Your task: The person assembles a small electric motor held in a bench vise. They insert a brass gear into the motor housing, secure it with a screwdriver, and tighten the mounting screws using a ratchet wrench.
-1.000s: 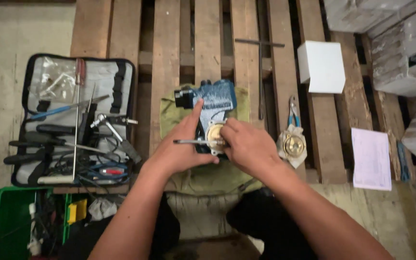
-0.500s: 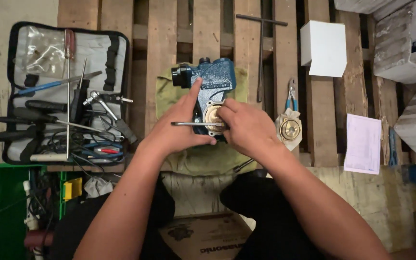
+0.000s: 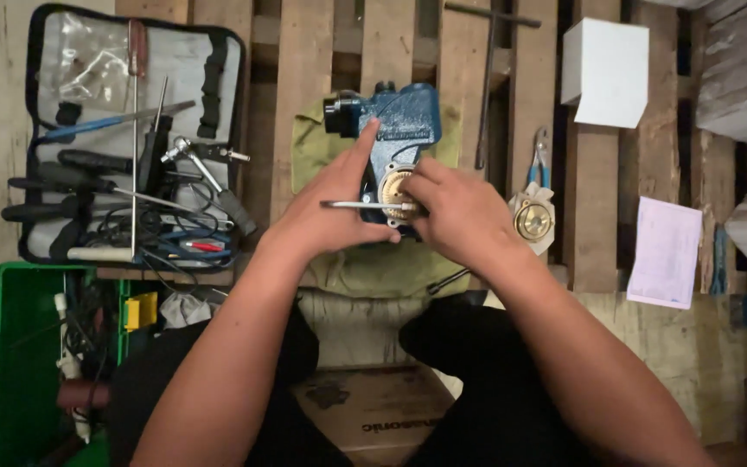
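Centrally, blue pump housing [image 3: 404,130] on a green cloth [image 3: 322,156] atop the wooden pallet [image 3: 304,52]. Left hand [image 3: 330,212] gripping a thin metal tool [image 3: 352,205] against its brass wheel [image 3: 393,192]; right hand [image 3: 460,216] clenched on that wheel. Tool pouch [image 3: 131,130] left of the housing.

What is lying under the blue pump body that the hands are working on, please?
An olive-green cloth lies under the blue pump body, spread over the wooden pallet. The left hand and right hand cover the pump's lower part, hiding what lies beneath there.
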